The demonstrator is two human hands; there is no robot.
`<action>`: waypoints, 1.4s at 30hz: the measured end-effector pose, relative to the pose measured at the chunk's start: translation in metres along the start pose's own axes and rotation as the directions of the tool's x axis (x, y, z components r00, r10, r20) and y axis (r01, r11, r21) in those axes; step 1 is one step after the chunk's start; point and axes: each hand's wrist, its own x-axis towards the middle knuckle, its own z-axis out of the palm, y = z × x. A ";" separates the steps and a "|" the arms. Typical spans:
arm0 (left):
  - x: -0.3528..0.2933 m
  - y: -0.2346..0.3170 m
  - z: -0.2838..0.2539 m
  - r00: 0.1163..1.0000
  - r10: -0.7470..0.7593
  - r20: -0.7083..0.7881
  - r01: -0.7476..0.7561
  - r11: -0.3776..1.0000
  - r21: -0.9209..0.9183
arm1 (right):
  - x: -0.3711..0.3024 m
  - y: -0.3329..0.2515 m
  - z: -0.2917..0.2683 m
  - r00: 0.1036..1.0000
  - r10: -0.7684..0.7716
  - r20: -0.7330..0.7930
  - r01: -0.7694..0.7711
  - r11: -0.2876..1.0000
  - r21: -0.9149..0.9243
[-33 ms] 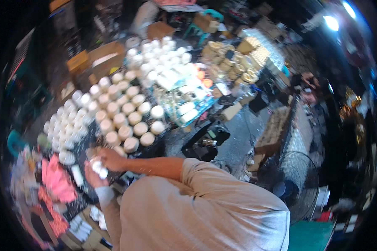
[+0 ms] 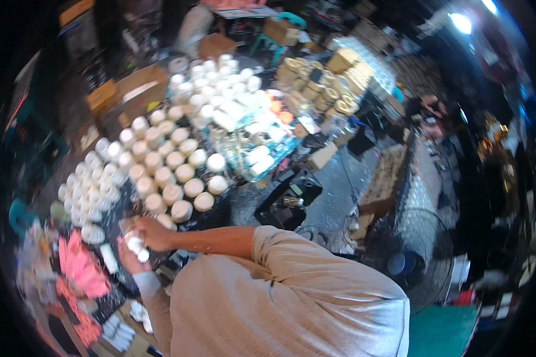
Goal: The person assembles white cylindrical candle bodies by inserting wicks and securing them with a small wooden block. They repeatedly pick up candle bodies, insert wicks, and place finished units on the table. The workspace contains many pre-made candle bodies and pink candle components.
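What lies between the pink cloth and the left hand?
In the head view, a white cylindrical piece lies between the pink cloth and the left hand; what it is, blur hides.

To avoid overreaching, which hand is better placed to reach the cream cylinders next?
Probably your right hand: it's nearer the cream cylinders; your left hand is farther, with white pieces between both.

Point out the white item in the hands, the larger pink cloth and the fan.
White item (image 2: 135, 244), head view: its exposed surface.
Larger pink cloth (image 2: 83, 268), head view: its spread middle.
Fan (image 2: 402, 263), head view: its dark round centre.
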 end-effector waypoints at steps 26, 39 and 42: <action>0.051 -0.019 -0.014 0.998 0.032 0.055 -0.051 0.920 0.389 | 0.006 0.013 -0.029 0.958 0.196 -0.211 -0.168 0.975 0.146; -0.056 0.012 0.068 0.939 0.173 0.296 -0.191 0.981 0.033 | -0.035 -0.043 -0.086 0.978 0.133 0.161 -0.209 0.630 0.748; -0.067 0.035 0.094 0.902 0.376 0.213 -0.417 0.884 0.209 | -0.018 -0.071 -0.087 0.981 0.129 0.144 -0.191 0.764 0.616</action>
